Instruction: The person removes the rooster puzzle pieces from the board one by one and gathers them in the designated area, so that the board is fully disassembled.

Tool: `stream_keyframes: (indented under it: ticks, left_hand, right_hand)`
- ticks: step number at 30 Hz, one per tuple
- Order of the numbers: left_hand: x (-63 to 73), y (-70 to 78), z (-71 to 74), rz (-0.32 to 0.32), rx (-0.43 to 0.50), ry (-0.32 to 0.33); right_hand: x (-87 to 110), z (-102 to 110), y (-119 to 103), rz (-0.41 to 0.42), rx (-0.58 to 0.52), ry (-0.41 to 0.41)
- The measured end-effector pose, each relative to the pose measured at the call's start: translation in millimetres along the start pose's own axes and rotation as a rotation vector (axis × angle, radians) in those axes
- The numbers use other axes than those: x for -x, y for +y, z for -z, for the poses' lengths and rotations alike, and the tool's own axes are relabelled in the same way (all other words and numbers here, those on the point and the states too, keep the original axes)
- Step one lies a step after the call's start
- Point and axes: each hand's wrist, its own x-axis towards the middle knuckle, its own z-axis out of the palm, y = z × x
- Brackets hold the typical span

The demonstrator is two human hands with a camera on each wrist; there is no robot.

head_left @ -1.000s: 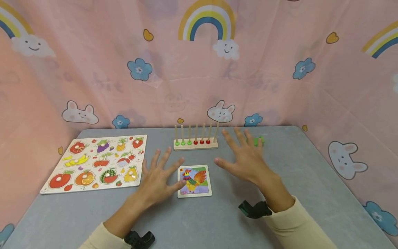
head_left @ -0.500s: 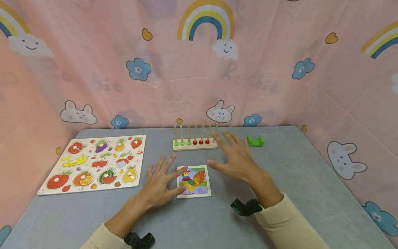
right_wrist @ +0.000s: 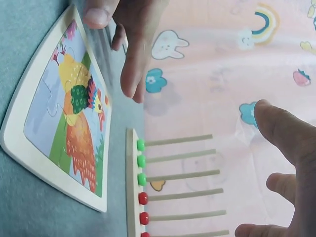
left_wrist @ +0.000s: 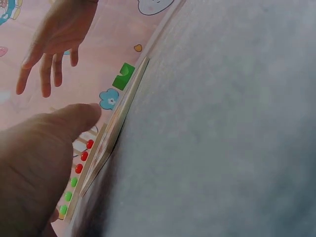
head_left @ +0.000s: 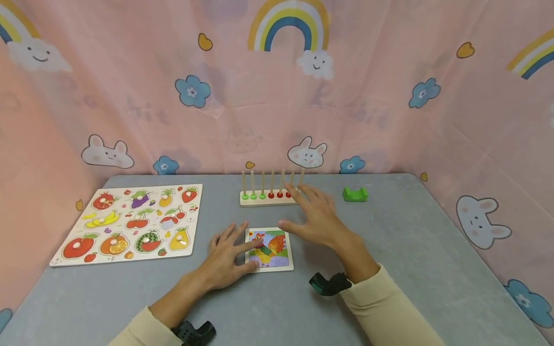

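Observation:
A square jigsaw puzzle [head_left: 279, 257] with a rooster picture and a pale wooden frame lies flat on the table. My left hand [head_left: 225, 262] is at its left side, fingers spread, with thumb and forefinger overlapping the picture's left part. In the right wrist view, the left fingertips show beyond the near end of the rooster puzzle [right_wrist: 74, 113]. My right hand [head_left: 318, 218] hovers above the table by the puzzle's upper right corner, fingers extended and holding nothing. In the left wrist view, the right hand [left_wrist: 64, 32] hangs well clear of the tabletop.
Behind the puzzle stands a wooden counting rack [head_left: 259, 202] with upright pegs and green and red beads. To its right sits a green notched block [head_left: 355, 195]. A fruit peg board [head_left: 123, 233] lies at the left. A pink printed curtain [head_left: 368, 125] encloses the grey table [head_left: 415, 250].
My right hand has moved left and a little down, toward the puzzle, uncovering the green block. My left hand has shifted slightly right, farther over the puzzle's left edge.

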Motion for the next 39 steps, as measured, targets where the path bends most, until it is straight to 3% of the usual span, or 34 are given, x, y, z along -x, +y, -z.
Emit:
stream_keyframes:
  ticks: [13, 22, 29, 34, 39]
  left_hand:
    - [3.1, -1.9, -4.4, 0.023, -0.050, -0.041]
    - [3.6, -0.8, -5.2, 0.040, -0.094, -0.078]
    - [3.6, -0.6, -6.9, 0.025, -0.090, -0.090]
    - [3.9, -0.9, -7.0, 0.018, -0.095, -0.084]
    - [4.2, -2.4, -5.8, 0.018, -0.101, -0.079]
  right_hand:
    - [-11.8, -22.1, -4.8, -0.007, -0.087, -0.014]
    - [-15.7, -35.4, -7.9, 0.035, -0.158, 0.006]
    - [-15.1, -55.4, -8.0, -0.008, -0.194, -0.028]
    - [-17.3, -69.0, -8.3, 0.062, -0.173, -0.009]
    - [-21.1, -78.8, -11.6, 0.101, -0.229, -0.022]
